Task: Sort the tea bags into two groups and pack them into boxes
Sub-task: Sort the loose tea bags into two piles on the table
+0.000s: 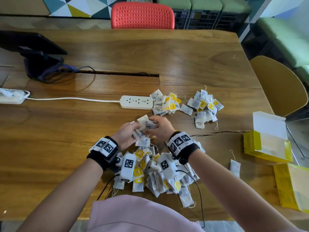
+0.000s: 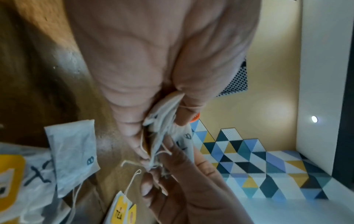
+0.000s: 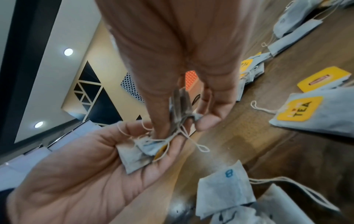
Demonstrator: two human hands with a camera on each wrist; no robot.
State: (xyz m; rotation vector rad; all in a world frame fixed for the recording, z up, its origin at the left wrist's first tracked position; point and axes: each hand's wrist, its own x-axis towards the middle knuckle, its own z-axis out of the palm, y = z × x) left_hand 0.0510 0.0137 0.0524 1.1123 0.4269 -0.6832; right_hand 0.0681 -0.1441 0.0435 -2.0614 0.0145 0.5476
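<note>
Above the table, my two hands meet over a small bunch of tea bags (image 1: 142, 129). My left hand (image 1: 134, 131) grips several white bags (image 2: 164, 121) between thumb and fingers. With my right hand (image 1: 154, 124) I pinch a bag marked with a black X (image 1: 149, 126) and its tangled strings (image 3: 180, 112). A large unsorted heap (image 1: 155, 171) lies under my wrists. Farther back lie two sorted piles: X-marked bags (image 1: 164, 102) and blue-marked bags (image 1: 204, 106). An open yellow box (image 1: 265, 139) and a second box (image 1: 292, 186) stand at the right.
One loose tea bag (image 1: 235, 166) lies near the boxes. A white power strip (image 1: 137, 102) touches the X pile, and another strip (image 1: 10, 96) sits far left. A black monitor stand (image 1: 40, 61) is at the back left. A yellow chair (image 1: 275, 87) is beside the table.
</note>
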